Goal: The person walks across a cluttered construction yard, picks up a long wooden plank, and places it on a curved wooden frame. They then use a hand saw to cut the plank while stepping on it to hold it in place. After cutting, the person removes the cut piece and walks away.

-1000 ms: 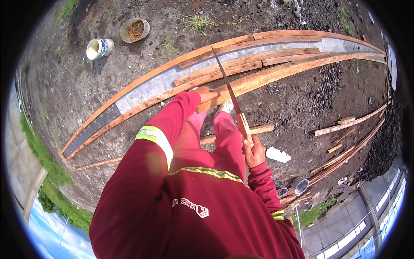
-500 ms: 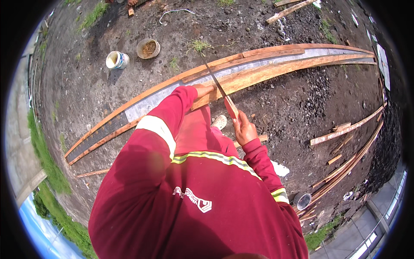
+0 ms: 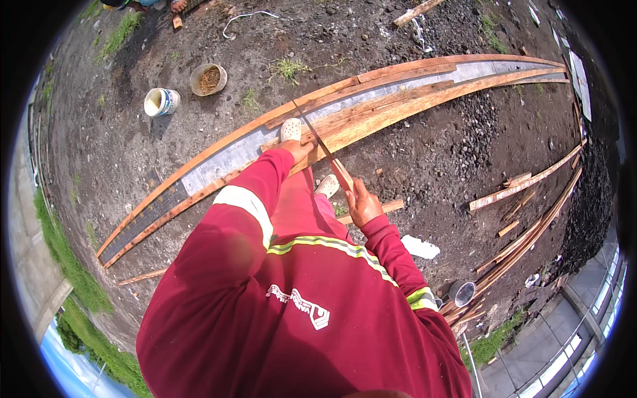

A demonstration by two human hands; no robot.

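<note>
My right hand (image 3: pixel 364 204) is closed round the pale wooden handle of a handsaw (image 3: pixel 314 132), whose narrow dark blade slants away to the left. The blade lies across a long wooden board (image 3: pixel 378 126). Near the board's left end, my left hand (image 3: pixel 300 151) grips its edge; some of the fingers are hidden. Just beyond that hand, my foot in a white clog (image 3: pixel 290 129) is planted on the wood. The board rests over a long grey panel (image 3: pixel 222 159) edged with wooden strips (image 3: pixel 166 186). My other clog (image 3: pixel 327 186) stands on the ground nearer me.
A white bucket (image 3: pixel 162 102) and a round tub of brown bits (image 3: pixel 208 79) stand far left. Long timber strips (image 3: pixel 531 232) and a grey bucket (image 3: pixel 462 292) lie to the right. Another person's hand (image 3: pixel 178 6) shows at the top left. Dark gravel (image 3: pixel 464 146) covers the ground.
My foot in the white clog has come into sight on the wood beside my left hand. More planking shows behind the board. The saw, still across the board, is slightly further left in view.
</note>
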